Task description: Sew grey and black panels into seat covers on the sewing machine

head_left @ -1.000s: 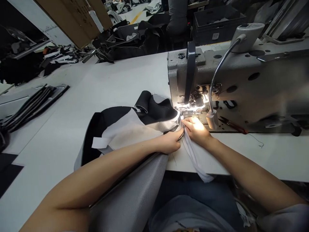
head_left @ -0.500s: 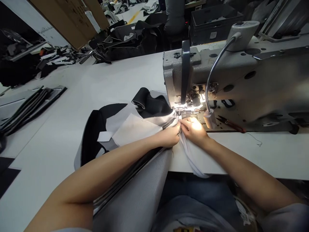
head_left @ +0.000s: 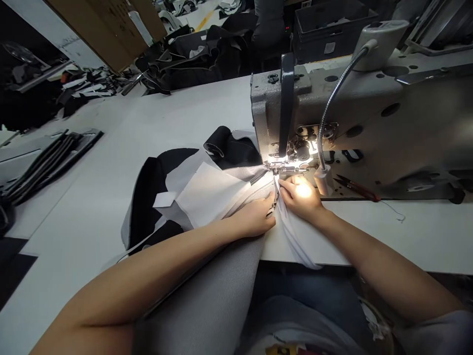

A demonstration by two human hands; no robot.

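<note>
Across the table (head_left: 192,106), left hand (head_left: 253,219) and right hand (head_left: 299,197) fingers pinch fabric edges (head_left: 275,202) beside the presser foot (head_left: 276,167).

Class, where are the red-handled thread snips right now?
The thread snips lie at the right of the head view, on the bed of the sewing machine, just right of the person's right hand.

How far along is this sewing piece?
Done: the black-and-white panels look joined into one piece. In hand: the left hand and right hand pinch the seam edge just before the presser foot. Left: the white strip by the right hand, not yet under the needle.
</note>
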